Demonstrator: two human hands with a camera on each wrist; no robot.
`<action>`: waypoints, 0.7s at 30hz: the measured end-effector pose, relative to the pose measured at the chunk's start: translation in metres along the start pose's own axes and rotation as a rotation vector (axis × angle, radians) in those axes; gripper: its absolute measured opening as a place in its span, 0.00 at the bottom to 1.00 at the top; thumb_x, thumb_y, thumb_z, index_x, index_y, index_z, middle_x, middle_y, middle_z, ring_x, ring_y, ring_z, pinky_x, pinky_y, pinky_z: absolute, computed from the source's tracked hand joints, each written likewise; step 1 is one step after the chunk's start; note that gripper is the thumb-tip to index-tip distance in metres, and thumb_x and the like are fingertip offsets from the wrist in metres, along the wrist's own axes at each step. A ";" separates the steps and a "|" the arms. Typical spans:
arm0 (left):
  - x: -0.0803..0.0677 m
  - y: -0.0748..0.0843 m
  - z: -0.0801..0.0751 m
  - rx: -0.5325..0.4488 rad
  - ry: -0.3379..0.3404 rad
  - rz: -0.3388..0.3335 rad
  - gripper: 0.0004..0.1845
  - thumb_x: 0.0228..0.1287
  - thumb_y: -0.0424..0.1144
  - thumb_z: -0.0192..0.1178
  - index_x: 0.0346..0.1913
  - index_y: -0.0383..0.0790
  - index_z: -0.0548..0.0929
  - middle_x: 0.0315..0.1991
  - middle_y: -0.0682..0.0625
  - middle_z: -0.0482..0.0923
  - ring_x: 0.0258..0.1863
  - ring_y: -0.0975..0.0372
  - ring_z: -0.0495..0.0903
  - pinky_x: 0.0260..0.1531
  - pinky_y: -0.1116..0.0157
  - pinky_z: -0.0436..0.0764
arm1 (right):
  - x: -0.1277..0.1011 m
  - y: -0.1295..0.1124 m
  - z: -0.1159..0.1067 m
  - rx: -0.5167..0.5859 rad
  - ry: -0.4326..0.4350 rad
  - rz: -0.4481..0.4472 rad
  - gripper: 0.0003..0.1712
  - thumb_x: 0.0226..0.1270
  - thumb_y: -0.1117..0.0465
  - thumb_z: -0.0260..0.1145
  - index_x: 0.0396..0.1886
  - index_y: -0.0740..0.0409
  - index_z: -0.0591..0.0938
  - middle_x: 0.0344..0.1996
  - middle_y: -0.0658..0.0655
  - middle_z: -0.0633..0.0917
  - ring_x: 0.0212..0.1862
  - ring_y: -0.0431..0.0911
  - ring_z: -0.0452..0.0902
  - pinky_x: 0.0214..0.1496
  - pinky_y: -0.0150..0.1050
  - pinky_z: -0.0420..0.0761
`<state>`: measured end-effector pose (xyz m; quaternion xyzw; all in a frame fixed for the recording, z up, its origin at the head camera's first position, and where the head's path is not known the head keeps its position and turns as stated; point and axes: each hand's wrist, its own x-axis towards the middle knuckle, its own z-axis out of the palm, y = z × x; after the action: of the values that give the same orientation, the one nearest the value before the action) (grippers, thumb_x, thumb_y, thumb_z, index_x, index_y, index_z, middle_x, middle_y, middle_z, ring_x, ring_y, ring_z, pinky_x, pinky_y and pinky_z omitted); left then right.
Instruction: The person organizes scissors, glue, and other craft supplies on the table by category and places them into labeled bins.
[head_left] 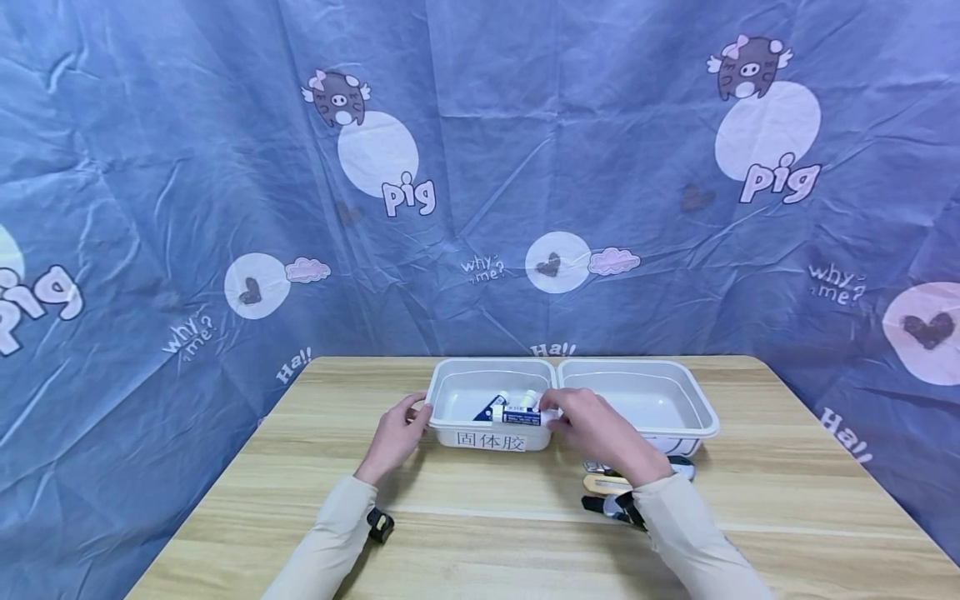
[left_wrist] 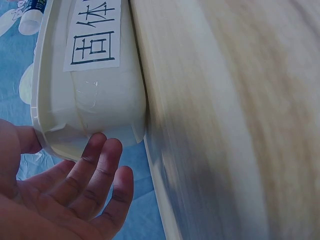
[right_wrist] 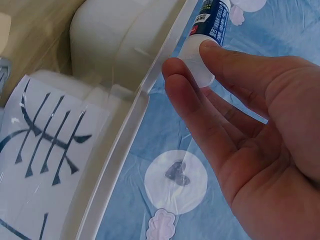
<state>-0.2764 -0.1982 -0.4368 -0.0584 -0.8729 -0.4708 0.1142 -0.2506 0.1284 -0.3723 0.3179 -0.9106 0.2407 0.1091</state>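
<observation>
A white bin (head_left: 450, 392) with a paper label (head_left: 491, 440) on its front stands mid-table. My left hand (head_left: 397, 429) rests at its left front corner. In the left wrist view the straight fingers (left_wrist: 100, 165) touch the bin's wall (left_wrist: 105, 105), with the thumb at the rim. My right hand (head_left: 592, 429) pinches a blue-and-white glue stick (head_left: 517, 416) over the bin's front rim. The right wrist view shows thumb and finger on the white end of the glue stick (right_wrist: 210, 22), above the rim (right_wrist: 125, 120). A second glue stick (head_left: 489, 408) lies inside.
A second white bin (head_left: 697, 408) stands against the first on its right. Several small items (head_left: 606, 483) lie on the wooden table (head_left: 787, 500) in front of it, beside my right wrist. Blue printed cloth (head_left: 225, 167) hangs behind and at both sides.
</observation>
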 end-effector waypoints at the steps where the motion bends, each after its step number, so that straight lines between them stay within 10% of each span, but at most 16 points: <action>1: 0.000 0.000 0.000 -0.001 0.000 0.002 0.21 0.77 0.40 0.58 0.66 0.34 0.78 0.34 0.43 0.88 0.30 0.51 0.87 0.34 0.62 0.82 | 0.000 0.001 -0.001 0.004 0.001 0.006 0.12 0.62 0.73 0.72 0.45 0.61 0.86 0.43 0.59 0.90 0.40 0.49 0.88 0.43 0.43 0.86; 21: -0.001 0.001 -0.001 0.009 -0.004 -0.001 0.21 0.76 0.40 0.58 0.66 0.35 0.78 0.35 0.43 0.88 0.30 0.52 0.87 0.36 0.61 0.83 | -0.003 0.013 -0.010 -0.016 0.018 0.041 0.10 0.62 0.73 0.72 0.43 0.62 0.86 0.40 0.57 0.90 0.35 0.44 0.86 0.39 0.39 0.85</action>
<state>-0.2755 -0.1980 -0.4354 -0.0581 -0.8751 -0.4670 0.1126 -0.2562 0.1439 -0.3699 0.2958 -0.9178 0.2384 0.1150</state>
